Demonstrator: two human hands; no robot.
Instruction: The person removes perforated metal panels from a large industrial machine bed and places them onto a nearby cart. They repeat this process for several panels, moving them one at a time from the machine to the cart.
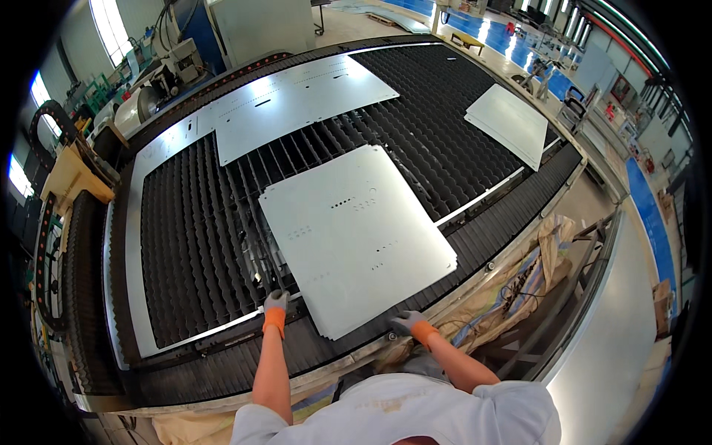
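Looks partway through unloading — yet to clear the slotted metal panel (293, 100) at left, the perforated metal panel (348, 245) askew across the slatted cutting bed (180, 245) and its near border, and the plain metal panel (512, 122) at right. Extends the left hand (275, 300) forward, just beside the perforated panel's left edge — grip impossible to tell; angles the right hand (406, 322) inward, just off its near edge, finger closure equally unclear.

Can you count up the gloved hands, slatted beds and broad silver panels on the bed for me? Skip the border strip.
Gloved hands: 2 (left hand, right hand)
Slatted bed: 1
Silver panels, visible tops only: 3 (near panel, far panel, panel at right)
Total: 6
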